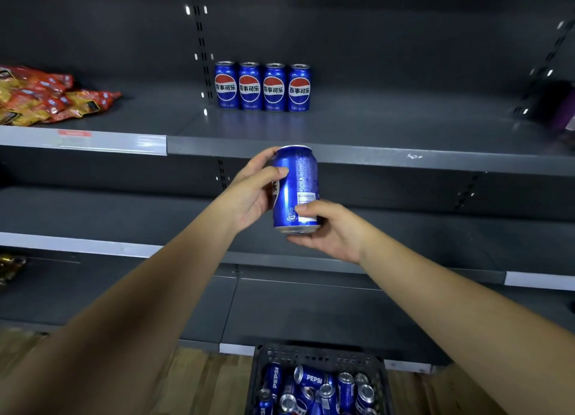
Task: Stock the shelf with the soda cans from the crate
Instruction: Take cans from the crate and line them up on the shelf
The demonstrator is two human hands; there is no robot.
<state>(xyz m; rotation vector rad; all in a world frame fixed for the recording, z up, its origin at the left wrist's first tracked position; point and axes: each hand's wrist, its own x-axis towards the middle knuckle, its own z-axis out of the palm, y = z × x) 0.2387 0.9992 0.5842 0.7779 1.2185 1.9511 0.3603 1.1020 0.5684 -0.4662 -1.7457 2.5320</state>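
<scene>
A blue soda can (pixel 300 181) is held upright in front of the shelf's front edge. My left hand (pixel 252 190) grips its upper left side, thumb across the front. My right hand (pixel 326 228) holds its base, thumb on the lower label and fingers under the bottom. Both hands hold the same can. Several blue cans (pixel 263 86) stand in a row at the back of the upper dark grey shelf (pixel 373 125), labels facing out. Below, a black plastic crate (pixel 317 354) on the floor holds several loose cans (pixel 314 389) lying at angles.
Red and yellow snack bags (pixel 40 95) lie on the shelf to the left. A dark purple item (pixel 560 109) sits at the shelf's right end. Lower shelves (pixel 311 315) run below my arms. A perforated upright (pixel 202 47) stands just left of the can row. The floor is wooden (pixel 202 383).
</scene>
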